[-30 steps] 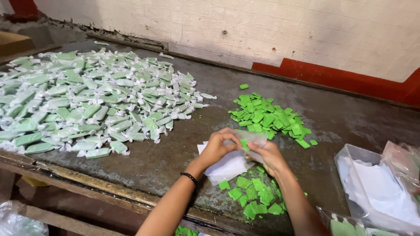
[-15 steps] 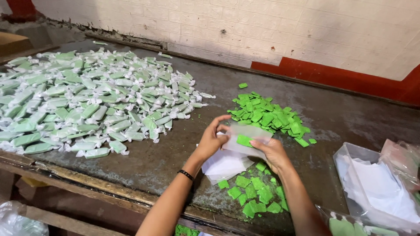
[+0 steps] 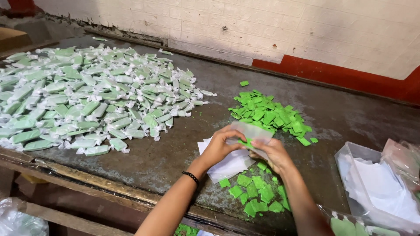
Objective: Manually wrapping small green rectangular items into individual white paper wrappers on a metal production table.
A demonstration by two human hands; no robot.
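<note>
- Your left hand (image 3: 218, 146) and right hand (image 3: 273, 153) pinched a clear plastic wrapper (image 3: 253, 133) around a small green square piece (image 3: 245, 142) above the dark metal table (image 3: 175, 157).
- A stack of white wrapper sheets (image 3: 227, 164) lay beneath; loose green pieces (image 3: 271, 114) and a heap of wrapped green pieces (image 3: 87, 100) lay nearby.

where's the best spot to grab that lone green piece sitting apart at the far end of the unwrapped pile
Take the lone green piece by its two long side edges, coming straight down from above: it lies flat on the table, clear of the green pile, leaving finger room.
</note>
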